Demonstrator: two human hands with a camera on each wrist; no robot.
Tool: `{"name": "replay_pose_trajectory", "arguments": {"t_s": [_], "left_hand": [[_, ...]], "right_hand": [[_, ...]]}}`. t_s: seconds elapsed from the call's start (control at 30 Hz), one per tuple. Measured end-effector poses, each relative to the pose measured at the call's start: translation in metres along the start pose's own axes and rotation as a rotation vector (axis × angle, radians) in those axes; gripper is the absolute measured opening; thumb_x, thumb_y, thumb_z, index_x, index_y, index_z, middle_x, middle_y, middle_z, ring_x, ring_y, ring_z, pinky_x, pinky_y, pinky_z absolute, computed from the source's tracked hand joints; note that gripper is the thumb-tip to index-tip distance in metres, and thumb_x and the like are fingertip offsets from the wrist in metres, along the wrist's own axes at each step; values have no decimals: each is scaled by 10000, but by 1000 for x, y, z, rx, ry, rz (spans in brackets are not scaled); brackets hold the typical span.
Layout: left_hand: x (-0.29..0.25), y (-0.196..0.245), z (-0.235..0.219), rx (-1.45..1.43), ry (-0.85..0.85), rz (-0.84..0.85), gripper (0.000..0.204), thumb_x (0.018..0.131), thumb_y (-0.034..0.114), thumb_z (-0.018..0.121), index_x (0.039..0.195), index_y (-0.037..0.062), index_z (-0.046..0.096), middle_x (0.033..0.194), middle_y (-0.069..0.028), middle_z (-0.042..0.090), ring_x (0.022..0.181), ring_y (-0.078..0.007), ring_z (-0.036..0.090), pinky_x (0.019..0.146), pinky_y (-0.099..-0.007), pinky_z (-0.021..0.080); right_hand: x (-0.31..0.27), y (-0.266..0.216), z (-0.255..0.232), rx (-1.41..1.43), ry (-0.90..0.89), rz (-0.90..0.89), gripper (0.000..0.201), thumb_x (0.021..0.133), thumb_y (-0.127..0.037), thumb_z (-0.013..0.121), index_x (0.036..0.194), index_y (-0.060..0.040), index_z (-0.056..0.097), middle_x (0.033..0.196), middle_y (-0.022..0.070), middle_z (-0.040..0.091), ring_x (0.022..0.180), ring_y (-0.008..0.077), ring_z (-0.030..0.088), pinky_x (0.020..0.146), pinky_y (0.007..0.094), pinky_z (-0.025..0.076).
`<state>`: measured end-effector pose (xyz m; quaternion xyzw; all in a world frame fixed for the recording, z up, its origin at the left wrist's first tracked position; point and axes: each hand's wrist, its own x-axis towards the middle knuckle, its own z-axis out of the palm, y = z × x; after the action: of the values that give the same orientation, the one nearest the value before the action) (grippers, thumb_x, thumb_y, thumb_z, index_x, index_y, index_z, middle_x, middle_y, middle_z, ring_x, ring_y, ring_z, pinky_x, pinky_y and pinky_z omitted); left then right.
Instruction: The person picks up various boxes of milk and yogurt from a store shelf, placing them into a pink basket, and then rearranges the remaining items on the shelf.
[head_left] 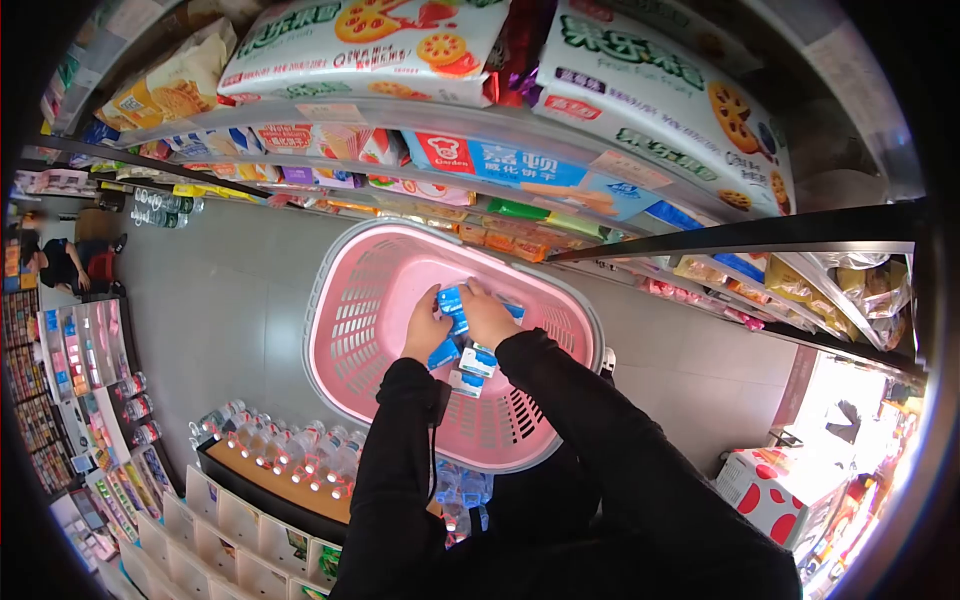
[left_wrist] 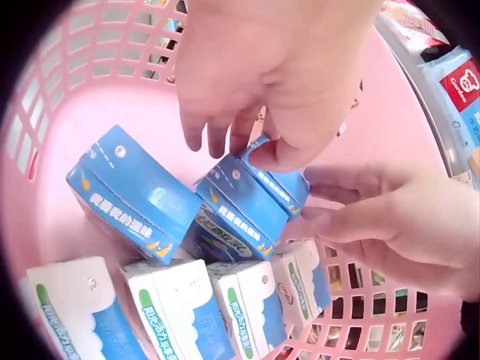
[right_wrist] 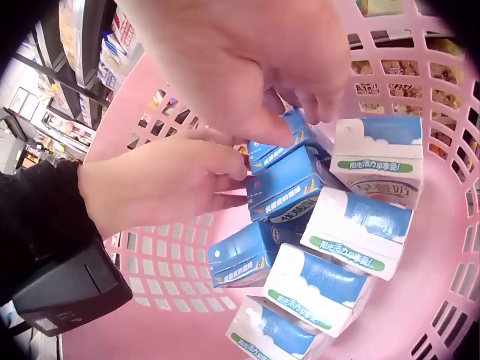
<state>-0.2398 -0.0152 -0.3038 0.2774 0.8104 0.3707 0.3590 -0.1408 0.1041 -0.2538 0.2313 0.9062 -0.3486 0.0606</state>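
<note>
Shop shelves (head_left: 450,113) flank your pink basket (head_left: 400,246), where your left hand (head_left: 427,325) and right hand (head_left: 488,316) pinch one blue carton (left_wrist: 283,185) from two sides, probably for steadiness. It lies between your thumbs and fingers, though some fingertips are hidden, against a second blue carton (left_wrist: 244,196); white-and-blue cartons (right_wrist: 356,231) crowd near, likely saving room.
</note>
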Motion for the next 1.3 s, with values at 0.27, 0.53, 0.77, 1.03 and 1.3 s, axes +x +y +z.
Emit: {"name": "replay_pose_trajectory", "arguments": {"t_s": [0.27, 0.53, 0.77, 1.03, 1.3], "left_hand": [[-61, 37, -32, 219, 55, 111, 593, 783, 123, 580, 1318, -12, 363, 1234, -230, 486, 1138, -315, 491, 937, -380, 407], [-153, 135, -55, 348, -489, 373, 539, 809, 353, 572, 1217, 15, 471, 1111, -227, 562, 1009, -387, 547, 863, -451, 442], [-180, 362, -34, 652, -573, 455, 489, 832, 273, 573, 1232, 13, 466, 1118, -226, 563, 1074, -344, 530, 879, -388, 439], [-217, 643, -13, 270, 74, 1364, 374, 783, 47, 609, 1145, 11, 520, 1086, -156, 581, 997, -308, 573, 846, -358, 461], [-164, 815, 67, 313, 625, 1612, 532, 777, 57, 559, 1274, -20, 385, 1262, -232, 429, 1196, -365, 410, 989, -384, 351]], "right_hand": [[-81, -10, -62, 268, -53, -365, 160, 768, -104, 547, 907, -24, 551, 905, 158, 550, 853, 347, 561, 715, 433, 462], [-225, -2, -189, 214, -55, -353, 295, 842, -78, 487, 1137, -60, 505, 1086, 134, 553, 958, 332, 546, 804, 410, 454], [-278, -7, -329, 141, 149, -555, 297, 837, -75, 511, 1133, -46, 505, 1122, 134, 542, 1013, 311, 538, 843, 383, 456], [-359, -44, -608, -515, 1214, -735, 369, 729, 44, 485, 1095, 9, 517, 1042, 173, 575, 985, 337, 548, 870, 415, 425], [-348, -18, -724, -901, 1421, -353, 334, 758, -107, 566, 1080, -23, 553, 1192, 181, 528, 1187, 330, 434, 992, 437, 340]]}}
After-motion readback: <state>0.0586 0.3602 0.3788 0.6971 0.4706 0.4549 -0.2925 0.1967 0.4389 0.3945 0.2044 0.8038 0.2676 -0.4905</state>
